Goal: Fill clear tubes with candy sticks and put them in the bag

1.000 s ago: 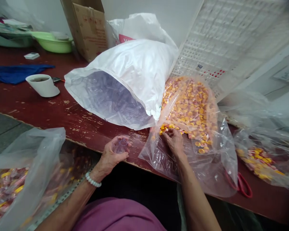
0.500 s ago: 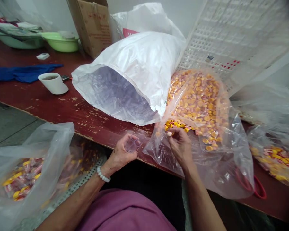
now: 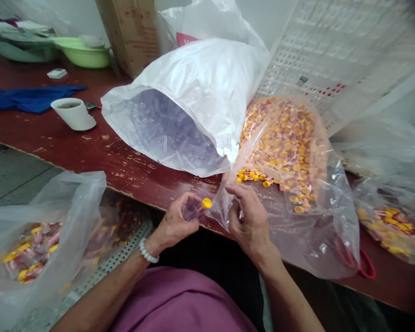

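My left hand point(image 3: 174, 222) is closed around clear plastic tubes point(image 3: 190, 211), over the table's front edge. At the mouth of one tube sits a yellow cap point(image 3: 206, 203). Just to the right is my right hand point(image 3: 247, 214), its fingers loosely bent, with a gap between thumb and forefinger; I see nothing held there. Behind it, loose yellow caps point(image 3: 251, 175) lie at the mouth of a clear bag point(image 3: 318, 240), with a large heap of yellow-capped pieces point(image 3: 280, 133) inside. A white sack point(image 3: 207, 74) lies on its side, its opening showing many clear tubes point(image 3: 169, 133).
On the red table point(image 3: 124, 170) stand a white cup point(image 3: 74, 113), a green basin point(image 3: 85, 51) and a carton point(image 3: 133, 37). A white crate point(image 3: 318, 55) leans behind. Bags of filled tubes lie at lower left point(image 3: 34, 249) and right point(image 3: 394, 221). Red loops point(image 3: 366, 265) hang near the edge.
My right hand has come away from the loose caps, toward me and slightly left. A yellow cap now shows on a tube in my left hand, which has barely moved.
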Tool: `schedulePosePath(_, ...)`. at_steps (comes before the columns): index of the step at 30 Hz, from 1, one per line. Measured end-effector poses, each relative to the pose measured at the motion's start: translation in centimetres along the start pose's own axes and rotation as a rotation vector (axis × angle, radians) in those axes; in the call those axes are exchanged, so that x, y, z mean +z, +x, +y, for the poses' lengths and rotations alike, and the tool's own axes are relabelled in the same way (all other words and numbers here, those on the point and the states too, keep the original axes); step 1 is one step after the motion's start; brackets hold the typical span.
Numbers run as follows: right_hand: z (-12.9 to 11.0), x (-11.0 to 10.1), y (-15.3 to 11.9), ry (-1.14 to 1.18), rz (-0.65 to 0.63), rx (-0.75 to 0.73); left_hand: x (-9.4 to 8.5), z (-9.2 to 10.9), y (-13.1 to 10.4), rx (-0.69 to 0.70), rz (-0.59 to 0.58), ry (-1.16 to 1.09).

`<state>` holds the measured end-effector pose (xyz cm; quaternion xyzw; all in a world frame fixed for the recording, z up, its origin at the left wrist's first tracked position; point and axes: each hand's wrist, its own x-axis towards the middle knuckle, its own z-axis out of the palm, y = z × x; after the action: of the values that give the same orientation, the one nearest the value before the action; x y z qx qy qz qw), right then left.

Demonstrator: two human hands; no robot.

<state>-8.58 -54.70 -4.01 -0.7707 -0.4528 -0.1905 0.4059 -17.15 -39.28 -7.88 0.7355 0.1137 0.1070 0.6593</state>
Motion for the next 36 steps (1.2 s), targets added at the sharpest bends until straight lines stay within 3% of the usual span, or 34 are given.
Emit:
schedulePosePath(2,0.0,0.7,-0.4,0.048,0.025,0.066,0.2,-0.2,0.0,-0.006,0.002,-0.007)
schedulePosePath(7,1.0,2.0,-1.5,0.12,-0.195,0.078,0.8,-0.6,0.1,-0.066,-0.009,-0.085)
schedulePosePath(9,3.0,1.5,-1.2,0.108,-0.145,0.149,0.8,-0.4,0.2,-0.167,-0.021,-0.185)
schedulePosePath(12,7.1,0.6,-0.2,-0.086,0.015,0.353,0.3,-0.1,0.3,-0.28,-0.017,-0.334)
schedulePosePath(15,10.8,1.5,0.5,-0.229,-0.003,0.44,-0.1,-0.2,0.3,-0.279,-0.046,-0.436)
schedulePosePath(18,12.8,3.2,0.6,-0.234,-0.023,0.452,-0.2,-0.1,0.1,-0.243,-0.083,-0.505)
schedulePosePath(21,13.2,3.6,0.2,-0.235,0.016,0.496,-0.2,0.3,0.1,-0.246,-0.111,-0.569)
schedulePosePath(24,11.6,2.1,-0.2,-0.199,0.09,0.55,-0.2,0.6,0.1,-0.261,-0.14,-0.615)
schedulePosePath(27,7.3,0.1,-0.2,0.037,0.108,0.494,-0.1,0.6,0.2,-0.275,-0.143,-0.574)
schedulePosePath(29,3.7,-0.8,0.0,0.193,-0.009,0.358,0.2,0.4,0.3,-0.259,-0.133,-0.485)
schedulePosePath(32,-0.5,-1.3,0.4,0.247,-0.192,0.182,0.8,0.0,0.3,-0.179,-0.112,-0.326)
schedulePosePath(36,-1.7,-1.6,0.6,0.244,-0.355,0.079,1.0,-0.3,0.4,-0.056,-0.074,-0.215)
